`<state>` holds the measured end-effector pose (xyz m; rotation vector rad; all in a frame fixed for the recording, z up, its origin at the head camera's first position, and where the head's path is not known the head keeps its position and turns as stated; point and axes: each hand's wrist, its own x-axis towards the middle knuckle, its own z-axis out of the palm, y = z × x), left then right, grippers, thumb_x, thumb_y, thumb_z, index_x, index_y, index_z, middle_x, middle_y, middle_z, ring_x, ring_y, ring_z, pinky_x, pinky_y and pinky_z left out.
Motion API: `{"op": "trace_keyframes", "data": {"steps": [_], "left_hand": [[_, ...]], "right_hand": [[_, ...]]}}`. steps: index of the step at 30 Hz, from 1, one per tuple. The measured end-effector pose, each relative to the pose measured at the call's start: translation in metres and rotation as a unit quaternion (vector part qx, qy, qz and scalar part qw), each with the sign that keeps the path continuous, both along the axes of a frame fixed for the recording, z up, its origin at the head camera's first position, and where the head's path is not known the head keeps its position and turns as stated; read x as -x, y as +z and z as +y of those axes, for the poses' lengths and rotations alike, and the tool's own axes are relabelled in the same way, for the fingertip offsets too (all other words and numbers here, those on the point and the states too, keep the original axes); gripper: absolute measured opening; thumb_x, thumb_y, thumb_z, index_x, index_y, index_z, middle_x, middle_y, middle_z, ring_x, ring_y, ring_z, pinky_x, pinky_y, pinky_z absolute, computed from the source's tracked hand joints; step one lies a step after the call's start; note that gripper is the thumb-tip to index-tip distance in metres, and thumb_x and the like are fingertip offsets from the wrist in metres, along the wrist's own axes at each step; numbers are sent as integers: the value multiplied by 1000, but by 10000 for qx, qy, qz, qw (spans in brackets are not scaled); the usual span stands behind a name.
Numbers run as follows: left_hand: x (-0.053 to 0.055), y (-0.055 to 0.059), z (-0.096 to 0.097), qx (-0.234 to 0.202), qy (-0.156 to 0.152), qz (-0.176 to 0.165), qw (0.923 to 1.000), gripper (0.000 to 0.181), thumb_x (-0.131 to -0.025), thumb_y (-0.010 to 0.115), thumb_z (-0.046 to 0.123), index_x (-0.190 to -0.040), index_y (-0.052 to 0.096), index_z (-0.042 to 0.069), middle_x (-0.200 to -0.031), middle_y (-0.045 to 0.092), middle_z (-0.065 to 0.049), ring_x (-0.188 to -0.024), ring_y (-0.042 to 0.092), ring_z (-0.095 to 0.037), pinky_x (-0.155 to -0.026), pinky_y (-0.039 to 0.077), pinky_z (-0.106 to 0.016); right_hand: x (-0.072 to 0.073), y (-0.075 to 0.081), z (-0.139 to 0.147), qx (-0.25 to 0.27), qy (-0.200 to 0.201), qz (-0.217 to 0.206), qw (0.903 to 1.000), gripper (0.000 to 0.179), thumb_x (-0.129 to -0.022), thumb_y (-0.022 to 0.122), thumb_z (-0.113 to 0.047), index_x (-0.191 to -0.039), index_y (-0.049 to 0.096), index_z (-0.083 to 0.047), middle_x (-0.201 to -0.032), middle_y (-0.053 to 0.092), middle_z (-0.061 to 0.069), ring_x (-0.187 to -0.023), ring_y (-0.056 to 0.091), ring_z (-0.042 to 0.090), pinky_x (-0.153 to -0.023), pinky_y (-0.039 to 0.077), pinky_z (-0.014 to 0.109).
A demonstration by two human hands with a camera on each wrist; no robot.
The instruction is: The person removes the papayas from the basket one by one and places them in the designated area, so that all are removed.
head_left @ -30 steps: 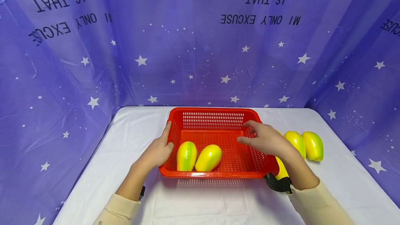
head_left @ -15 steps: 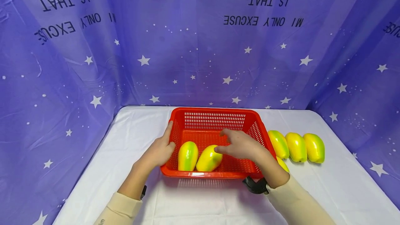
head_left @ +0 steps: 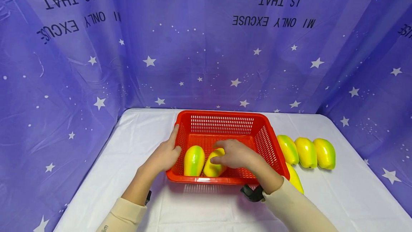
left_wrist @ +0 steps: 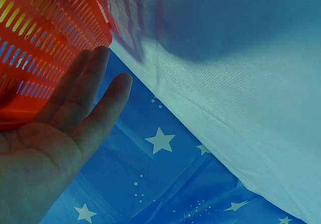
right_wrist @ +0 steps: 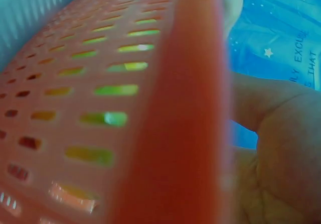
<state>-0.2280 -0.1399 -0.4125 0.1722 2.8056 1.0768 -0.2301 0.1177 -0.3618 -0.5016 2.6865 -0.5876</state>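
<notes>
On the head feed, inside the red basket [head_left: 222, 180], I see a left mango [head_left: 194, 160] and, just beside it, a right mango [head_left: 212, 171]. The right hand [head_left: 237, 155] has thumb and fingers about the latter; whether they're clamped, I can't tell. Right of the basket lie a row of three mangoes [head_left: 306, 152] and a fourth mango [head_left: 295, 179]. I'd judge the work partway: four outside, two inside.

My left wrist feed shows the left hand [left_wrist: 57, 136] straight-fingered against the basket's outside.

On the right wrist feed, the basket wall hides the grip.
</notes>
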Motion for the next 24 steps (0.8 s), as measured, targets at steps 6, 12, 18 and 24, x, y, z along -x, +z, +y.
{"op": "trace_keyframes", "data": {"steps": [6,12,18,24], "left_hand": [[0,1,0,51,-1,14,10000,79,-102,43,17,-168,0,16,-137,61,-28,-104,66,-32,-101,50,-54],[0,0,0,60,-11,19,10000,79,-102,42,17,-168,0,17,-139,60,-29,-106,66,-33,-102,49,-55],[0,1,1,71,-10,8,10000,79,-102,42,18,-168,0,16,-144,57,-29,-111,66,-34,-105,48,-56],[0,1,1,71,-28,17,10000,79,-102,43,18,-168,-1,16,-144,57,-29,-111,66,-34,-105,47,-57]], "right_hand": [[3,-10,-9,-33,200,189,9996,38,-90,76,-38,-120,75,-14,-114,71,3,-111,61,25,-101,50,48],[7,-20,-14,-45,174,525,9985,17,-84,83,-23,-93,70,-17,-95,62,3,-88,54,21,-74,51,36],[10,-23,-15,-142,91,810,9966,26,-77,87,-12,-92,66,-15,-93,60,4,-85,54,22,-71,51,35],[10,-21,-11,24,-94,665,9977,41,-78,87,-12,-116,72,-12,-110,68,6,-99,60,25,-86,57,41]]}}
